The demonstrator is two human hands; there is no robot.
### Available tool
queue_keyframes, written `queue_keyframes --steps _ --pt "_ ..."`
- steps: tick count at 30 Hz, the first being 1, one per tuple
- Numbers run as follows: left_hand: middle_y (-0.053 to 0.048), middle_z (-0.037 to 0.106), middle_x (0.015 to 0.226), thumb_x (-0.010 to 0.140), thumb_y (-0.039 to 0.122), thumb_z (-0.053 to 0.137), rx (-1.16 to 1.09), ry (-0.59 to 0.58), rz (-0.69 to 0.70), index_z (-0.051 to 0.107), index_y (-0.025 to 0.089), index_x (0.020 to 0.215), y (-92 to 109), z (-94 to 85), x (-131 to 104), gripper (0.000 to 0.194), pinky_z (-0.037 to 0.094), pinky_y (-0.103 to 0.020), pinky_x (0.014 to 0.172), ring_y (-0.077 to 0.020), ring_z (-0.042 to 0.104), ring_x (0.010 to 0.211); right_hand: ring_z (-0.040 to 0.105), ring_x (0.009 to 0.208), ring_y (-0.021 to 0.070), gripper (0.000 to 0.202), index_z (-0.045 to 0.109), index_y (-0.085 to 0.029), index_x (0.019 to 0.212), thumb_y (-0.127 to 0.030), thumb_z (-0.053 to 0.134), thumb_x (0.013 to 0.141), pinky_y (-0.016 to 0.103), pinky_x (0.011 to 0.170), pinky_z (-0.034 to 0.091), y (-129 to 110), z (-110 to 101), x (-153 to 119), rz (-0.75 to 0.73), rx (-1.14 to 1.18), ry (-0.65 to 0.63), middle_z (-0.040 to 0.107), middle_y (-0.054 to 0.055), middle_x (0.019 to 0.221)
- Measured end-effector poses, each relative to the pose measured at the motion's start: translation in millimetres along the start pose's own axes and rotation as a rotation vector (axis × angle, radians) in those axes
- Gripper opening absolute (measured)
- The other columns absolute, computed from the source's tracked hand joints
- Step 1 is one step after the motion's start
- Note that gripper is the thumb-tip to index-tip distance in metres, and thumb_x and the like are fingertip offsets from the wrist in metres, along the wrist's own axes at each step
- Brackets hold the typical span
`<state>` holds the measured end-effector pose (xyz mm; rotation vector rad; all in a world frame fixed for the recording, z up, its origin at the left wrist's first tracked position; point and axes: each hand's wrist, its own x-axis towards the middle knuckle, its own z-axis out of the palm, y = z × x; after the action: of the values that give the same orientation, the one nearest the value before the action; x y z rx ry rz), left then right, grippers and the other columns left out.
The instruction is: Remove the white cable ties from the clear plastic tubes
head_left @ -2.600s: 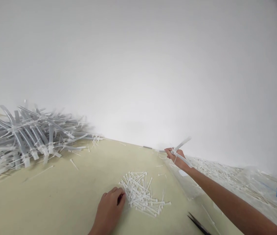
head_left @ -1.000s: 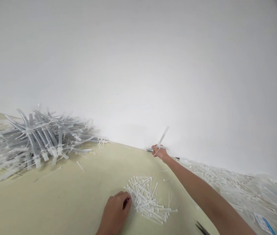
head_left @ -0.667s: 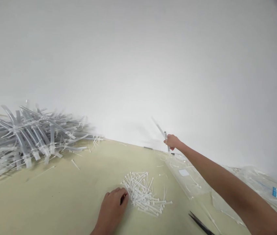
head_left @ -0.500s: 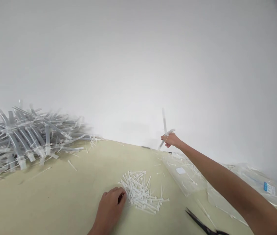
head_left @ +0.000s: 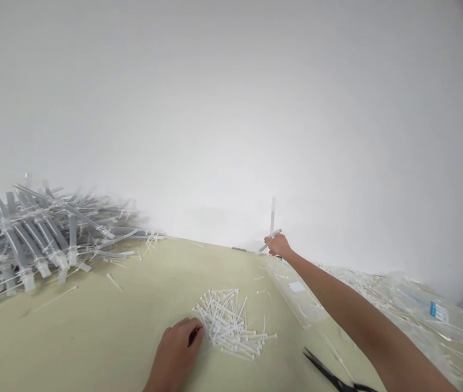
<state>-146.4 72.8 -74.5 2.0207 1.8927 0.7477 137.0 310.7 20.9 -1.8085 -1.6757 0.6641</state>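
My right hand (head_left: 278, 245) is stretched out to the far edge of the table, closed around a clear plastic tube piece (head_left: 273, 215) with short branches. One branch points straight up against the wall. Curled fingers and thumb bring my left hand (head_left: 177, 348) to the left edge of a heap of white cable ties (head_left: 231, 324). What its fingertips hold, if anything, is hidden. Just beyond the heap, on its right, lies a flat clear plastic bag (head_left: 303, 302) with a white label.
A large pile of clear tube assemblies (head_left: 47, 228) covers the table's left side. Black-bladed scissors (head_left: 325, 370) lie at the front right. More clear bags (head_left: 411, 294) and loose cable ties spread along the right. A white wall (head_left: 215, 136) rises behind the table.
My right hand has lowered slightly with the tube piece, closer to the table's far edge. My left hand stays beside the cable ties. The whole view has shifted a little.
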Motion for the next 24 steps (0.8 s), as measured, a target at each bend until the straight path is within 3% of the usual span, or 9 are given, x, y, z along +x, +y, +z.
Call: queue_keyframes --steps 4,10,17,24 --pt "0.0 0.064 0.078 0.085 0.028 0.039 0.012 -0.004 0.004 0.061 0.021 0.074 1 -0.4 1 0.025 0.032 -0.026 0.069 -0.0157 0.055 0.075 0.059 0.093 0.0189 0.026 0.056 -0.016 0.11 -0.032 0.053 0.089 0.039 0.078 0.051 -1 -17 1 -0.021 -0.051 0.049 0.058 0.007 0.111" --pt "0.001 0.064 0.079 0.085 0.027 0.039 0.017 -0.009 0.004 0.061 0.022 0.076 3 -1.0 2 0.025 0.032 -0.026 0.069 -0.0158 0.056 0.076 0.061 0.079 0.0152 0.026 0.056 -0.014 0.107 -0.034 0.053 0.09 0.032 0.068 0.054 -2 -12 -4 -0.023 -0.013 -0.056 0.061 0.005 0.099" --pt "0.0 0.064 0.079 0.085 0.028 0.039 0.001 -0.011 0.015 0.061 0.021 0.074 2 -1.9 0 0.026 0.032 -0.025 0.069 -0.0158 0.056 0.077 0.061 0.076 0.0141 0.024 0.057 -0.014 0.104 -0.032 0.053 0.09 0.031 0.066 0.053 0 -30 -10 0.016 -0.046 0.012 0.061 0.005 0.096" --pt "0.0 0.064 0.079 0.085 0.027 0.038 0.015 -0.014 0.022 0.062 0.021 0.076 6 -4.6 0 0.026 0.032 -0.026 0.069 -0.0161 0.055 0.076 0.059 0.066 0.0108 0.022 0.059 -0.013 0.096 -0.033 0.053 0.09 0.026 0.058 0.052 -2 -41 -25 0.007 0.014 -0.14 0.062 0.002 0.085"
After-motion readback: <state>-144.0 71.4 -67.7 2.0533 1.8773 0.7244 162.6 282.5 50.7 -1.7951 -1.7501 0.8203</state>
